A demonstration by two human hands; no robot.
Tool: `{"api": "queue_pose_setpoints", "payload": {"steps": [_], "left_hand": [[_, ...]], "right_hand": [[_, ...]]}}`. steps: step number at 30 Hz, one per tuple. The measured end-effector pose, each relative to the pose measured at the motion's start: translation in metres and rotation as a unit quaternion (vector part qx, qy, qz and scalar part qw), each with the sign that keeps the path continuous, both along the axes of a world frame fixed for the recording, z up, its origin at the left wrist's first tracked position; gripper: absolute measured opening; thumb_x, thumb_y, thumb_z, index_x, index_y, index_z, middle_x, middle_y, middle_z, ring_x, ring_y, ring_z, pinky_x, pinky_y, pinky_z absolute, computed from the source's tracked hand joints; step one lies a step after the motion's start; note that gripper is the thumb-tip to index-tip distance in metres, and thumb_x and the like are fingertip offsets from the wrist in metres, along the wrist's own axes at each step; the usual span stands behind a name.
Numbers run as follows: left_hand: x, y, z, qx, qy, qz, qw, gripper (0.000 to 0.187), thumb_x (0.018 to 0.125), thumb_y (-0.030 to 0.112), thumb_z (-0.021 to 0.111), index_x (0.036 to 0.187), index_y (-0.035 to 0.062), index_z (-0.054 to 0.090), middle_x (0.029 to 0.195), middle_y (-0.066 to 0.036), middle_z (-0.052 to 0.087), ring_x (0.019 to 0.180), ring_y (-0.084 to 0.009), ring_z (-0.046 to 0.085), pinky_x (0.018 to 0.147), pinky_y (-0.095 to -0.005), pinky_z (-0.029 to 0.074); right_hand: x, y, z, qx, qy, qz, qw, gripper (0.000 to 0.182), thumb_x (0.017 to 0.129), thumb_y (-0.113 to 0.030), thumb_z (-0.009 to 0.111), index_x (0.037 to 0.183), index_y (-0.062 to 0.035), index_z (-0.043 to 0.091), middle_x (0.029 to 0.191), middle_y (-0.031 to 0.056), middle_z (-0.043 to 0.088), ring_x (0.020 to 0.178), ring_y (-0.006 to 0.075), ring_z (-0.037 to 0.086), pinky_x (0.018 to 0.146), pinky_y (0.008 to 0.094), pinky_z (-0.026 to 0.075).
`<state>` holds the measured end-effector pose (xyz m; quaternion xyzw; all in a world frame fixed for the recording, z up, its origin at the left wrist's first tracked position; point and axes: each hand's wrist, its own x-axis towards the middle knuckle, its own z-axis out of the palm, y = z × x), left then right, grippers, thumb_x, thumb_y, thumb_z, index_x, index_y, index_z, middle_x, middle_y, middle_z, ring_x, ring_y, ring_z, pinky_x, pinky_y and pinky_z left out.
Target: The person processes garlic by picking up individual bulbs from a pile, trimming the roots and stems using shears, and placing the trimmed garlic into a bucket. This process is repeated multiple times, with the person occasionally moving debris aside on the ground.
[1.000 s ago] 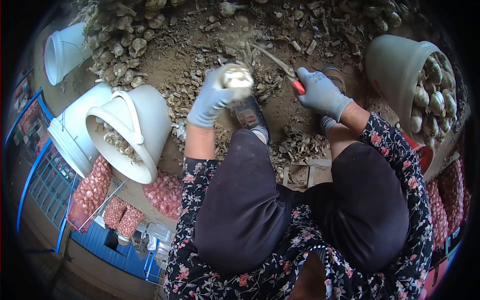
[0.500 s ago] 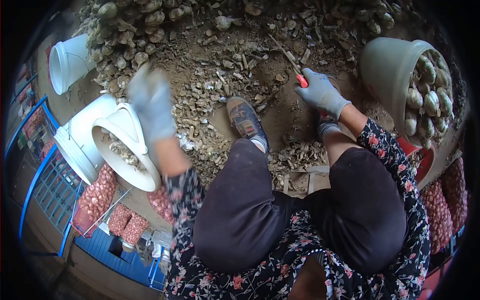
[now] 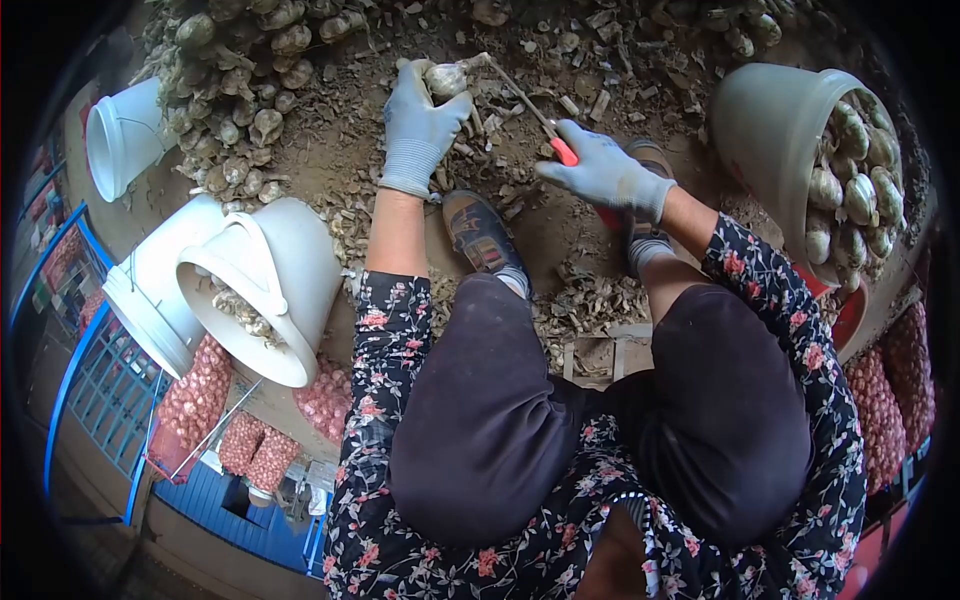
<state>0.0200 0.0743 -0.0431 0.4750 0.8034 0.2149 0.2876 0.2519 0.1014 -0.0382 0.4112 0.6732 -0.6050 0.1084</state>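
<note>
My left hand [image 3: 418,125], in a grey glove, has its fingers wrapped round a garlic bulb [image 3: 446,80], whose stem points to the right. In my gloved right hand [image 3: 610,172] is a knife [image 3: 523,98] with a thin blade and a red handle. The blade slants up and left, its tip right at the garlic's stem. Part of the handle is hidden inside the fist. Under both hands the dirt floor is strewn with cut stems [image 3: 490,125] and dry husks.
A heap of garlic [image 3: 235,90] lies at the upper left. On the left, a tilted white bucket [image 3: 300,235] holds some bulbs, with other white buckets [image 3: 130,135] beside it. A large bucket [image 3: 765,140] of garlic tilts at the right. Net sacks [image 3: 195,390] stand behind.
My left hand has swung from beside the left bucket up and right, now with a garlic bulb in it. The knife in my right hand has moved left to meet the stem.
</note>
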Motion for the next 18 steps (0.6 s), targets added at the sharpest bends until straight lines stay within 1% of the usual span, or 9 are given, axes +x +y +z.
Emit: {"api": "queue_pose_setpoints", "payload": {"steps": [3,5,8,13,14,15,16,17,18], "left_hand": [[0.020,-0.001,0.009,-0.006,-0.099,0.041,0.994,0.049,0.072,0.009,0.073,0.115,-0.0014,0.054,0.096,-0.010,0.064,0.086,-0.0134,0.060,0.080,-0.0259,0.048],[0.029,-0.002,0.010,0.072,-0.239,0.045,0.967,0.049,0.074,0.006,0.072,0.118,-0.0032,0.054,0.100,-0.007,0.063,0.089,-0.0121,0.060,0.081,-0.0257,0.048],[0.030,-0.004,0.014,0.108,-0.301,0.056,0.946,0.048,0.075,0.006,0.073,0.119,-0.0030,0.054,0.102,-0.007,0.062,0.090,-0.0111,0.059,0.081,-0.0237,0.048],[0.023,-0.015,0.013,0.129,-0.375,0.099,0.913,0.047,0.075,0.006,0.074,0.118,-0.0021,0.055,0.105,-0.006,0.061,0.092,-0.0111,0.059,0.081,-0.0233,0.049],[0.023,-0.016,0.019,0.143,-0.291,0.070,0.943,0.049,0.074,0.008,0.075,0.117,-0.0027,0.055,0.105,-0.006,0.061,0.092,-0.0131,0.060,0.083,-0.0252,0.048],[0.021,-0.016,0.023,0.143,-0.292,0.071,0.943,0.049,0.074,0.008,0.075,0.117,-0.0027,0.055,0.105,-0.006,0.061,0.092,-0.0131,0.060,0.083,-0.0252,0.048],[0.016,-0.017,0.025,0.134,-0.122,-0.017,0.983,0.050,0.074,0.008,0.075,0.118,-0.0034,0.054,0.105,-0.007,0.061,0.093,-0.0136,0.059,0.084,-0.0260,0.048],[0.012,-0.017,0.027,0.120,0.053,-0.107,0.986,0.051,0.074,0.008,0.075,0.119,-0.0040,0.052,0.105,-0.008,0.061,0.093,-0.0141,0.059,0.085,-0.0268,0.048],[0.010,-0.017,0.027,0.120,0.053,-0.109,0.985,0.051,0.074,0.008,0.075,0.119,-0.0040,0.052,0.105,-0.008,0.061,0.093,-0.0141,0.059,0.085,-0.0268,0.048]], "right_hand": [[-0.007,0.002,0.008,-0.003,0.006,-0.014,1.000,0.059,0.085,-0.046,0.059,0.119,-0.0008,0.044,0.109,0.0277,0.057,0.104,0.0395,0.056,0.090,0.0427,0.042],[-0.006,-0.004,0.006,0.045,0.024,-0.063,0.997,0.052,0.084,-0.045,0.057,0.109,0.0004,0.050,0.101,0.0252,0.060,0.099,0.0400,0.058,0.087,0.0432,0.045],[0.002,-0.006,0.004,-0.024,0.040,-0.104,0.993,0.039,0.084,-0.038,0.060,0.091,-0.0006,0.057,0.091,0.0225,0.059,0.089,0.0374,0.059,0.079,0.0418,0.046],[0.016,-0.009,0.008,-0.022,0.029,-0.088,0.995,0.039,0.083,-0.038,0.062,0.089,-0.0003,0.055,0.089,0.0231,0.060,0.087,0.0395,0.059,0.076,0.0424,0.046],[0.017,-0.006,0.013,0.046,-0.001,-0.064,0.997,0.038,0.083,-0.037,0.061,0.091,-0.0009,0.053,0.089,0.0234,0.060,0.089,0.0399,0.059,0.076,0.0431,0.046],[0.017,-0.002,0.018,0.113,-0.030,-0.041,0.992,0.037,0.083,-0.036,0.061,0.093,-0.0015,0.051,0.090,0.0237,0.060,0.090,0.0403,0.059,0.076,0.0437,0.046],[0.015,0.002,0.026,0.118,-0.041,-0.018,0.992,0.034,0.084,-0.031,0.059,0.099,-0.0030,0.047,0.092,0.0235,0.061,0.092,0.0392,0.060,0.078,0.0446,0.047],[0.014,0.003,0.027,0.117,-0.041,-0.019,0.992,0.034,0.084,-0.031,0.059,0.099,-0.0030,0.047,0.092,0.0235,0.061,0.092,0.0392,0.060,0.078,0.0446,0.047],[0.013,0.005,0.028,0.182,-0.051,0.027,0.982,0.033,0.085,-0.029,0.057,0.101,-0.0034,0.046,0.093,0.0226,0.061,0.092,0.0380,0.060,0.078,0.0445,0.048]]}}
